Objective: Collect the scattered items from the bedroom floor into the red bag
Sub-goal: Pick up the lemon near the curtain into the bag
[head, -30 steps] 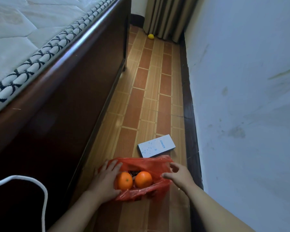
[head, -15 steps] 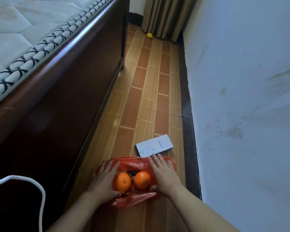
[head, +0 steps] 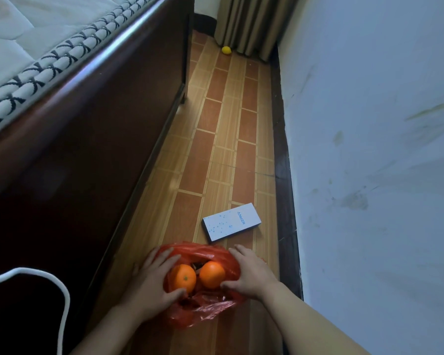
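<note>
Two hands hold open a red bag on the floor between a bed and a wall.
The left hand [head: 151, 283] and the right hand [head: 250, 274] grip the sides of the red bag [head: 205, 303], with two oranges [head: 212, 274] inside it. A white box [head: 231, 222] lies just beyond the bag. A yellow fruit [head: 226, 50] sits far away near the curtain [head: 251, 21]. A white cable [head: 36, 275] hangs at the left.

A dark item [head: 198, 266] wedged behind the 2 oranges [head: 212, 274] is too hidden to identify. The white cable [head: 62, 298] at 8 o'clock runs off the left and bottom edges. The yellow thing [head: 226, 50] at 12 o'clock is too small to tell. The bed [head: 62, 139] is cut off left.
</note>
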The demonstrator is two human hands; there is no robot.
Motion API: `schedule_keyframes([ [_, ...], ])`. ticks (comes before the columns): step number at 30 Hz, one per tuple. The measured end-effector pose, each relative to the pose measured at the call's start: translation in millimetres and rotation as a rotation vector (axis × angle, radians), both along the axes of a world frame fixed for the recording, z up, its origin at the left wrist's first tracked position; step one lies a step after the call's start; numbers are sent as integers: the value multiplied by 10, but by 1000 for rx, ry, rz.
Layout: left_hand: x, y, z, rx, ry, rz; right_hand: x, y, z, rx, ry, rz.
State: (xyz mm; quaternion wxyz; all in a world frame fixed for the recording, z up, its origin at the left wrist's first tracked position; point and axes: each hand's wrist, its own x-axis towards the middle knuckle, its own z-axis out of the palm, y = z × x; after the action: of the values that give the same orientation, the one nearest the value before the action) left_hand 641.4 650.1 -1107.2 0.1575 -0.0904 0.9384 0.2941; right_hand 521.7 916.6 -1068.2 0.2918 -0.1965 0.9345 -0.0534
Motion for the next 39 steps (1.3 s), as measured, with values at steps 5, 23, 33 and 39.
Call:
schedule_keyframes([
  [5, -105, 63, 250, -73, 89, 1, -114, -218, 62, -54, 369, 62],
  [23, 125, 119, 261, -11, 62, -145, -1242, -514, -358, 265, 176, 178],
  [33, 192, 153, 164, -43, 54, -188, -866, 191, -559, 317, 233, -10],
  [39, 223, 153, 84, -52, 144, -183, -676, 179, -56, 123, 456, -70],
])
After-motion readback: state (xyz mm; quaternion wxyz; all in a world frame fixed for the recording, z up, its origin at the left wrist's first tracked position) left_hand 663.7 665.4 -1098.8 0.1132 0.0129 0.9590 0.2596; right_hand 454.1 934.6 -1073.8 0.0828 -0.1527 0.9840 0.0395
